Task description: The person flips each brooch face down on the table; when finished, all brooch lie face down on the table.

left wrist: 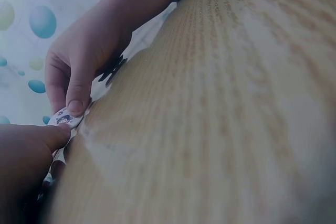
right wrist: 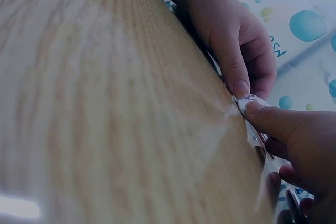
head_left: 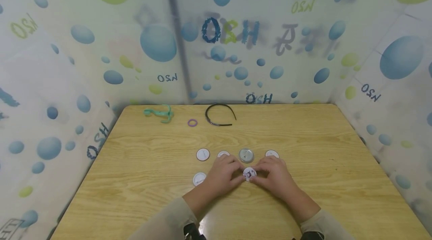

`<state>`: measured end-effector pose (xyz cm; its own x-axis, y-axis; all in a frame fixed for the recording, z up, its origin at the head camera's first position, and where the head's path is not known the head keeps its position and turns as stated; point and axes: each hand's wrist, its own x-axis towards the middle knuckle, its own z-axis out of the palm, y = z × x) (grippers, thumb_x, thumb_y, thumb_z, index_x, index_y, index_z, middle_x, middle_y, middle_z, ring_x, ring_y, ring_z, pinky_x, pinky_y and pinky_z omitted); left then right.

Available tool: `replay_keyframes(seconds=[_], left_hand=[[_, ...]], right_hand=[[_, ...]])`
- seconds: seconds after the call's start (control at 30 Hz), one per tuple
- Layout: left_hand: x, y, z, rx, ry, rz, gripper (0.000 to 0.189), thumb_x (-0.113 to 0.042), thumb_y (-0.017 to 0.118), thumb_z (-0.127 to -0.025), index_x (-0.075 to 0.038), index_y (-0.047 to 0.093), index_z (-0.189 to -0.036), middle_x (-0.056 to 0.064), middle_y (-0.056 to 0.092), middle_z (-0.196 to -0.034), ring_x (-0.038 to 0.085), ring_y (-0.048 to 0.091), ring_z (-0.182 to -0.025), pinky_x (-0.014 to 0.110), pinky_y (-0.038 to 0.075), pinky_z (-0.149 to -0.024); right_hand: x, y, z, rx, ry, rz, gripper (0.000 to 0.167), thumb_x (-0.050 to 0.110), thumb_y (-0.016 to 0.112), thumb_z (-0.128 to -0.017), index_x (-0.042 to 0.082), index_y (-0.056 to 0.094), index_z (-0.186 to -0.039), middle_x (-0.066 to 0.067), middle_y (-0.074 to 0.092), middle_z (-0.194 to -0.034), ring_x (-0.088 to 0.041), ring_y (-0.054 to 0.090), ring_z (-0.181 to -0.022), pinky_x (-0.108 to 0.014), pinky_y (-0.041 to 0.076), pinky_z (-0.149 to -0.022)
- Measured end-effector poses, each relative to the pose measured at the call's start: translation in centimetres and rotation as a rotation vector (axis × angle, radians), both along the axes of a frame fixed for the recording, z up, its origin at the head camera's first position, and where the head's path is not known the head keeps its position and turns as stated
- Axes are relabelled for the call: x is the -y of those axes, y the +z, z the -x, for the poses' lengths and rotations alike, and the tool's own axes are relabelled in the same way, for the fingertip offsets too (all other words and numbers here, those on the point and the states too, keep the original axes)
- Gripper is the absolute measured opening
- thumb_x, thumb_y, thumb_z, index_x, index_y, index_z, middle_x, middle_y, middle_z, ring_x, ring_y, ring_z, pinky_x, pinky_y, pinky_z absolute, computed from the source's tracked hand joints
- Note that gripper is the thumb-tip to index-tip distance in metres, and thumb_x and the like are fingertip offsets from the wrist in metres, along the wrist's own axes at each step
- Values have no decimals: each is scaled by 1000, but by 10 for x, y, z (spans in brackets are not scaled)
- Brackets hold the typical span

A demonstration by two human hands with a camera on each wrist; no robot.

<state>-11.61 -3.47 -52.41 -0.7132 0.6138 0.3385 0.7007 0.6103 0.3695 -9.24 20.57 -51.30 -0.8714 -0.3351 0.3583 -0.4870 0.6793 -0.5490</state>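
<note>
Between both hands is a small round pin badge [head_left: 249,173], white with a dark purple cartoon print facing up. My left hand [head_left: 221,174] pinches its left edge between thumb and fingers, and my right hand [head_left: 275,176] pinches the right edge. The left wrist view shows both thumbs on the face of the badge [left wrist: 64,117], close to the tabletop. Just beyond it lies a silver metal disc [head_left: 246,155]. White round badges lie near my fingers, one [head_left: 272,153] partly behind the right hand and another [head_left: 223,153] behind the left.
Another white badge [head_left: 203,154] lies further left, with one more [head_left: 199,178] beside the left wrist. Along the back of the wooden table [head_left: 320,150] are a teal hair claw [head_left: 160,113], a purple ring [head_left: 192,122] and a black headband [head_left: 210,119]. Patterned walls [head_left: 155,45] enclose the table.
</note>
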Motion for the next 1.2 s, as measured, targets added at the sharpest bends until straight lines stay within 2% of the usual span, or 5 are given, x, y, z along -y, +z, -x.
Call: replay_keyframes(seconds=[0.37, 0.8, 1.2], left_hand=[[0, 1, 1, -12, -16, -18, 22, -38, 79, -96, -26, 78, -115, -9, 68, -108, 14, 56, -97, 34, 46, -89], [1, -1, 1, -2, -7, -24, 23, -36, 78, -98, -25, 78, -118, -7, 68, -110, 15, 57, -99, 35, 46, -90], [1, -1, 2, 13, -5, -26, 21, -35, 77, -99, -25, 78, -118, -7, 67, -112, 15, 56, -100, 35, 46, -91]], right_hand=[[0, -3, 1, -59, -7, 41, 22, 23, 100, -73, 24, 84, -89, 21, 70, -87, -6, 59, -87, -38, 47, -81], [1, -2, 1, -86, -6, 37, 15, 23, 96, -80, 24, 83, -86, 20, 72, -87, -6, 60, -86, -37, 48, -79], [1, -1, 1, -36, -29, 6, 15, 25, 95, -82, 27, 80, -86, 20, 71, -88, -7, 61, -89, -41, 49, -84]])
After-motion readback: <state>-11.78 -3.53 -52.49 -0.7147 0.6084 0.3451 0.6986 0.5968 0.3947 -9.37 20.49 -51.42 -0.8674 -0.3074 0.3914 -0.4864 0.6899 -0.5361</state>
